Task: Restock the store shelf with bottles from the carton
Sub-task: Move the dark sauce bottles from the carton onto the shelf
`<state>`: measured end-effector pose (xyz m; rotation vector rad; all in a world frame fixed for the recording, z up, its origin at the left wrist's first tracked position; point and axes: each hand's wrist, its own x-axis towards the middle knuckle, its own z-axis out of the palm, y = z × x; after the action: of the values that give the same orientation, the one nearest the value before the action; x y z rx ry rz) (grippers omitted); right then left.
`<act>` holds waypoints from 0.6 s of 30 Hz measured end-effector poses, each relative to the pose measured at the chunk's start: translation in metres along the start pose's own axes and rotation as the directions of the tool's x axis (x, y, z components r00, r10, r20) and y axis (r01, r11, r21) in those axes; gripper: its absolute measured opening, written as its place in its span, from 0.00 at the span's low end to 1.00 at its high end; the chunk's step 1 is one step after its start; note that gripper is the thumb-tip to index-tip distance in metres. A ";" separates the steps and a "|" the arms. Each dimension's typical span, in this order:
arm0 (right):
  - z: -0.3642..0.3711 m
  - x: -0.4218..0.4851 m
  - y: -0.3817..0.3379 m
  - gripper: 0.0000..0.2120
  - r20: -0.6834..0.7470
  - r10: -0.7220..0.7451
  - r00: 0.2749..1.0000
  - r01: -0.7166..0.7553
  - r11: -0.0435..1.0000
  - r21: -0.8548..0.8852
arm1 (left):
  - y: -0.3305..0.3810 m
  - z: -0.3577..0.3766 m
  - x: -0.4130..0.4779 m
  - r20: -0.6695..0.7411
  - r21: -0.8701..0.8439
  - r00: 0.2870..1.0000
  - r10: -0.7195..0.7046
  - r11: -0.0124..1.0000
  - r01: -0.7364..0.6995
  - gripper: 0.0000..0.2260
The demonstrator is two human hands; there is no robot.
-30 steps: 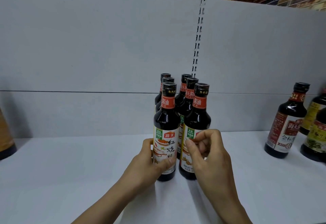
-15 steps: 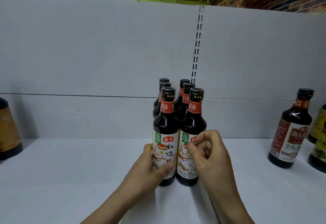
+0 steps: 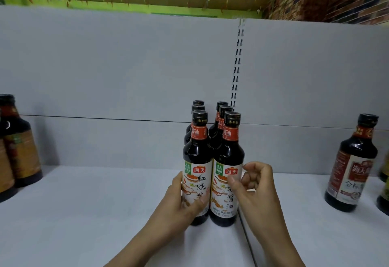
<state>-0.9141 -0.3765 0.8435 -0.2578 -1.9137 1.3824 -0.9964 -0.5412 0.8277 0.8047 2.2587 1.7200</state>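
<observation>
Several dark soy sauce bottles stand in two rows on the white shelf (image 3: 94, 214). My left hand (image 3: 179, 205) wraps the label of the front left bottle (image 3: 196, 161). The front right bottle (image 3: 228, 161) stands touching it. My right hand (image 3: 254, 188) sits at that bottle's right side, thumb and fingertips on its label, the other fingers curled. The carton is out of view.
A different dark bottle with a red label (image 3: 353, 165) stands at the right, with more bottles cut off at the right edge (image 3: 384, 186). Brown-labelled bottles (image 3: 16, 146) stand at the far left. A grey back panel with a slotted upright (image 3: 236, 66) rises behind.
The camera has tilted up, so the bottles sit lower in view. The front right bottle has been brought upright against the left one. Both hands stay on the front bottles.
</observation>
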 end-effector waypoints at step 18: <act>0.017 -0.021 -0.014 0.05 0.187 -0.093 0.978 0.107 0.992 -0.066 | 0.007 -0.008 -0.023 -0.048 0.084 0.998 -0.047 0.995 0.051 0.36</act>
<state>-0.9070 -0.4068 0.8442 -0.0704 -2.1031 1.3059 -0.9784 -0.5592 0.8333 0.7271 2.3759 1.6467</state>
